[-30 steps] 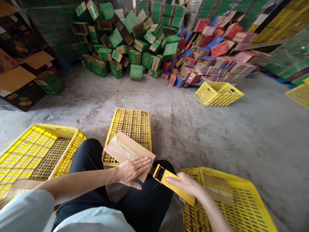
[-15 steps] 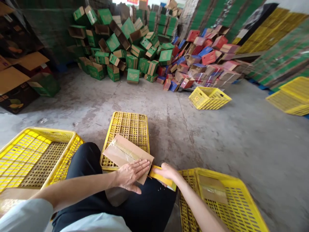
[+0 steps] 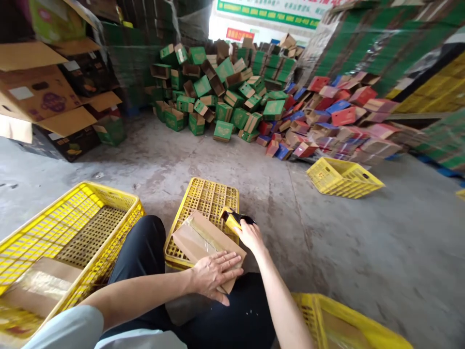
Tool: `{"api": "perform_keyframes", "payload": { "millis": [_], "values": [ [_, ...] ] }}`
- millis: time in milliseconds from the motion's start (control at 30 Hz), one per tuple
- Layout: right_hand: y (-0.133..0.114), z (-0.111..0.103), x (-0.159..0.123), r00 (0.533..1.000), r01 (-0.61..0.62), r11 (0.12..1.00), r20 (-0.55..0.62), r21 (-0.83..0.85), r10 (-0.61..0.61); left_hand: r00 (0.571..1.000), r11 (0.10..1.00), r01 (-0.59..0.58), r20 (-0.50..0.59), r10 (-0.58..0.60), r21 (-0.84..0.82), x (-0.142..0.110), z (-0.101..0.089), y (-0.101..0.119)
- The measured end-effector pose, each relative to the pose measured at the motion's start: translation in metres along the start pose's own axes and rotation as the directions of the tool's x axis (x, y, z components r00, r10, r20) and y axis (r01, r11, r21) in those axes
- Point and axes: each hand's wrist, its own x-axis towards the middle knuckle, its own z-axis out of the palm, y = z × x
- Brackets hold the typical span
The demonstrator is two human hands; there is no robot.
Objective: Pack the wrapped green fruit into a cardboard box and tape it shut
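Observation:
A brown cardboard box [image 3: 203, 235] with clear tape along its top lies at a slant on an upturned yellow crate [image 3: 214, 194]. My left hand [image 3: 217, 274] rests flat on the near end of the box, its fingers stretched out. Just beyond the box's right side, above the crate's edge, my right hand [image 3: 251, 236] is closed around a yellow-and-black hand tool [image 3: 232, 220]. I cannot make out the tool's exact kind. The box's near corner reaches over my dark-trousered leg.
An open yellow crate [image 3: 134, 203] on the left holds another taped box [image 3: 43, 286]. A yellow crate [image 3: 314, 310] at lower right also holds a box. Ahead are another yellow crate [image 3: 341, 182] and heaped green boxes [image 3: 221, 128] and red-and-blue boxes [image 3: 343, 116].
My right hand has moved the tool from the box's near right corner up and away to its far right side. My left hand stays on the box. The view has turned left.

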Motion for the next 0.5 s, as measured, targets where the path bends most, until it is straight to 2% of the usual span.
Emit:
{"api": "perform_keyframes", "payload": {
  "millis": [133,233,367,433,500],
  "values": [
    [-0.031,0.026,0.039,0.996,0.086,0.995,-0.017,0.042,-0.086,0.999,1.000,0.010,-0.045,-0.009,0.009,0.002,-0.003,0.000],
    [-0.030,0.031,0.045,0.995,0.083,0.990,-0.064,0.115,-0.076,0.997,1.000,0.025,-0.076,-0.026,-0.014,0.004,-0.001,-0.001],
    [-0.010,0.037,0.013,0.975,0.015,0.978,-0.221,0.209,0.032,0.990,0.997,0.049,-0.131,-0.057,-0.063,0.008,0.004,0.000],
    [-0.004,0.056,-0.016,0.945,-0.045,0.968,-0.302,0.248,0.122,0.983,0.994,0.067,-0.165,-0.080,-0.082,0.011,0.008,-0.001],
    [-0.004,0.086,-0.045,0.909,-0.093,0.952,-0.365,0.293,0.201,0.975,0.993,0.090,-0.196,-0.104,-0.082,0.011,0.009,-0.003]
  ]
}}
